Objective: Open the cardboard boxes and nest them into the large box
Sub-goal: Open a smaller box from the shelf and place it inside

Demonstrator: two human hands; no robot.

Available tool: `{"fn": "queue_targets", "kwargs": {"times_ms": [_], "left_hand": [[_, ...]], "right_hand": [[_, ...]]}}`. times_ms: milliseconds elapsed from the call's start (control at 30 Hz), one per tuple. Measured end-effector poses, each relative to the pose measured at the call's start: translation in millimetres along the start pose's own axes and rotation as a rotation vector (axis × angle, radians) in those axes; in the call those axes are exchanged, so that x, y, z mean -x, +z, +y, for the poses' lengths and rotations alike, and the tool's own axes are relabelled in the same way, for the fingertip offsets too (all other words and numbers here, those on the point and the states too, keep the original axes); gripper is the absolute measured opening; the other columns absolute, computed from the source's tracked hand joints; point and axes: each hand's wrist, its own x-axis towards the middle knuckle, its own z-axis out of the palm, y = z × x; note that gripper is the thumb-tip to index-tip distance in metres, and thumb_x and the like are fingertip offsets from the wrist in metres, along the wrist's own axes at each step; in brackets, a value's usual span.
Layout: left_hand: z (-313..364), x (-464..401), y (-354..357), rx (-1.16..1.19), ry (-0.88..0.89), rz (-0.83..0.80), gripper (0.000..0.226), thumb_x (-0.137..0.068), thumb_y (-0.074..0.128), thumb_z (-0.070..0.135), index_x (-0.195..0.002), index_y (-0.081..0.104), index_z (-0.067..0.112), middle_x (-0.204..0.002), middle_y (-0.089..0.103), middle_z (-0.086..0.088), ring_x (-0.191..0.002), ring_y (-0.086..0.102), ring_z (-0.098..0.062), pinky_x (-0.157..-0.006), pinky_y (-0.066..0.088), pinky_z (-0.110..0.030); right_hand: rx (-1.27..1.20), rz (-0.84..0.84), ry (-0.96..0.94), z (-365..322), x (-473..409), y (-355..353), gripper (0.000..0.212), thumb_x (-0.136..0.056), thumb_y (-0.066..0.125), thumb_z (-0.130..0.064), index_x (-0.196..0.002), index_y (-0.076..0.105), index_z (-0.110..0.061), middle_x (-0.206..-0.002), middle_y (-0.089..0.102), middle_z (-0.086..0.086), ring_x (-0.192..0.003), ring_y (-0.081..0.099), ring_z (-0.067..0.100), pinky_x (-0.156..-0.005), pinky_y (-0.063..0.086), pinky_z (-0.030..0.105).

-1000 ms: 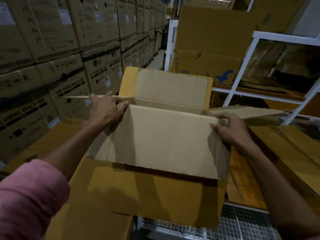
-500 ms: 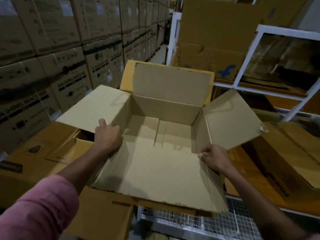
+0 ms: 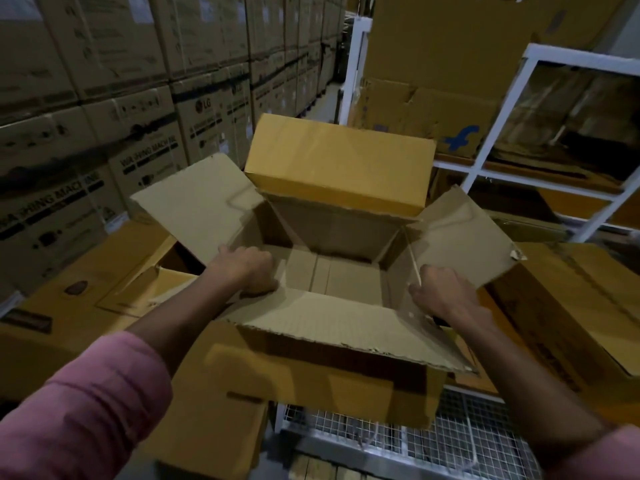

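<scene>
An open brown cardboard box (image 3: 346, 386) fills the middle of the view, its four top flaps spread outward and its inside empty. My left hand (image 3: 247, 271) grips the box's left rim where the left flap hinges. My right hand (image 3: 441, 294) grips the right rim by the right flap. The near flap lies toward me between my arms. Under my left arm sits a larger brown box (image 3: 86, 299), partly open at its top.
Stacked washing-machine cartons (image 3: 104, 116) wall off the left. A white metal rack (image 3: 502, 140) with flattened cardboard stands at the right, with another brown box (image 3: 581, 306) beside it. A wire-mesh surface (image 3: 415, 441) lies below the held box.
The box went from nearly closed to fully open, its side flaps folded outward. Both hands slid down from the flap edges to the side rims, and the far flap has tipped toward me, showing its outer face.
</scene>
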Motion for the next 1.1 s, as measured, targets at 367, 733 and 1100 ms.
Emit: {"fn": "queue_targets", "kwargs": {"times_ms": [367,733,1100], "left_hand": [[16,-45,-30,-0.026,0.241,-0.168,0.048,-0.098,0.057,0.048,-0.135,0.058,0.018,-0.132,0.062,-0.006,-0.116,0.059,-0.028,-0.097,0.05,-0.044],[47,-93,-50,-0.052,0.332,-0.253,0.04,-0.098,0.058,0.048,-0.125,0.066,0.019,-0.12,0.067,-0.003,-0.106,0.062,-0.026,-0.097,0.051,-0.05],[83,-175,-58,-0.145,0.257,-0.581,0.05,-0.095,0.058,0.052,-0.134,0.06,0.02,-0.131,0.061,-0.003,-0.118,0.058,-0.026,-0.105,0.048,-0.05]], "right_hand": [[-0.048,-0.419,-0.383,-20,-47,-4,0.032,-0.1,0.057,-0.035,-0.126,0.066,-0.018,-0.124,0.066,0.001,-0.111,0.062,0.017,-0.096,0.052,0.036],[-0.05,-0.72,-0.42,-30,-119,17,0.044,-0.101,0.056,-0.032,-0.144,0.051,-0.022,-0.133,0.06,0.007,-0.115,0.061,0.022,-0.096,0.055,0.04],[-0.011,-0.618,-0.528,-35,-194,51,0.096,-0.095,0.06,-0.049,-0.161,-0.007,-0.03,-0.169,-0.002,0.007,-0.153,0.015,0.036,-0.121,0.027,0.053]]}}
